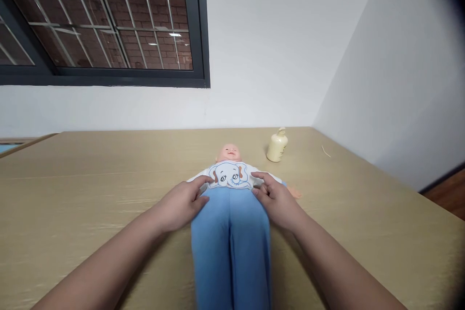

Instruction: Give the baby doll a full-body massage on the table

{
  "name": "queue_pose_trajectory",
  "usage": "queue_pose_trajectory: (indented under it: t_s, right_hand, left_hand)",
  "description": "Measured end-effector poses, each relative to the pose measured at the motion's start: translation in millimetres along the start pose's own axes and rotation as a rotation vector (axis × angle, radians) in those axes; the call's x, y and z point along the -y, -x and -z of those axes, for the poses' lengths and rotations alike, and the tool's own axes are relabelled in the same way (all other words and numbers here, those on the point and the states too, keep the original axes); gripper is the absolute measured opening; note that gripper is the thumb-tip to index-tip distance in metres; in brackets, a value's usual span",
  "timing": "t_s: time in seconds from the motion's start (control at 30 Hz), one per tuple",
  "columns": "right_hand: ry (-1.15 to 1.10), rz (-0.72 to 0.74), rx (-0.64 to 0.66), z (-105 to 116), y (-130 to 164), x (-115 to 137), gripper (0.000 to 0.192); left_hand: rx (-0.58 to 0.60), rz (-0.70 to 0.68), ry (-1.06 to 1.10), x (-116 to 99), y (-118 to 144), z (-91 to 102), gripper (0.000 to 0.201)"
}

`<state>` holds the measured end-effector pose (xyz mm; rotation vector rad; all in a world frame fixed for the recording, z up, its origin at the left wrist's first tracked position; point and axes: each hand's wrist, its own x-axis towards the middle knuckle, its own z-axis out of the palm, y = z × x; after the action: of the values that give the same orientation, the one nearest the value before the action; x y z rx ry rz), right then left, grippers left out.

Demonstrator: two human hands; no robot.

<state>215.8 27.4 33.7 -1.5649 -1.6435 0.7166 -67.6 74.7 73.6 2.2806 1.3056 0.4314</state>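
One doll (230, 189); one bottle (277, 146); two hands (181, 203)

A pale wooden tabletop (72, 203) carries a doll (231, 189) lying on its back, head toward the wall. A cream bottle (277, 146) stands near the doll's head, with a thin sliver (326, 151) farther right.

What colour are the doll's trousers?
Light blue. The trousers show best in the head view, between both hands.

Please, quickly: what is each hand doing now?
Left hand: gripping the waistband of the doll's light blue trousers.
Right hand: gripping the same waistband.
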Motion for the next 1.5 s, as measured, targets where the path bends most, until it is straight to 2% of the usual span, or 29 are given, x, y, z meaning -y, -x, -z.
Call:
queue_pose_trajectory:
  t_s: [0.27,0.53,0.67,0.77,0.87,1.0,1.1,1.2,1.3,1.37,1.5]
  right_hand:
    - [0.073,-0.087,0.074,4,-3,-5,0.043]
    - [0.004,-0.017,0.152,1,0,-6,0.046]
    - [-0.01,0.015,0.25,8,4,-1,0.041]
    - [-0.01,0.021,0.249,12,4,1,0.039]
    - [-0.017,-0.008,0.195,10,0,1,0.035]
    - [-0.1,-0.05,0.058,4,-9,-3,0.029]
    - [-0.172,-0.047,-0.039,3,-20,-1,0.028]
    - [-0.208,-0.044,-0.098,6,-37,6,0.029]
    - [-0.182,-0.049,-0.152,6,-67,12,0.029]
    - [-0.192,-0.072,-0.162,0,-92,11,0.033]
    - [-0.229,-0.089,-0.165,-22,-140,2,0.041]
  left_hand:
    - [0.088,-0.014,-0.1,7,2,4.8,0.052]
    - [0.124,-0.001,-0.095,6,3,-1.0,0.064]
    - [0.202,-0.007,-0.136,-2,12,7.1,0.067]
    - [0.212,-0.001,-0.13,-8,14,17.3,0.063]
    - [0.114,0.034,-0.071,-11,8,23.1,0.048]
    - [-0.142,0.117,0.075,-4,-10,18.8,0.046]
    - [-0.295,0.118,0.195,1,-30,11.8,0.042]
    - [-0.35,0.108,0.35,1,-58,4.5,0.034]
    - [-0.401,0.174,0.45,-3,-92,-4.3,0.036]
    - [-0.428,0.213,0.483,-5,-116,-11.1,0.044]
    - [-0.504,0.254,0.491,-4,-157,-24.3,0.044]
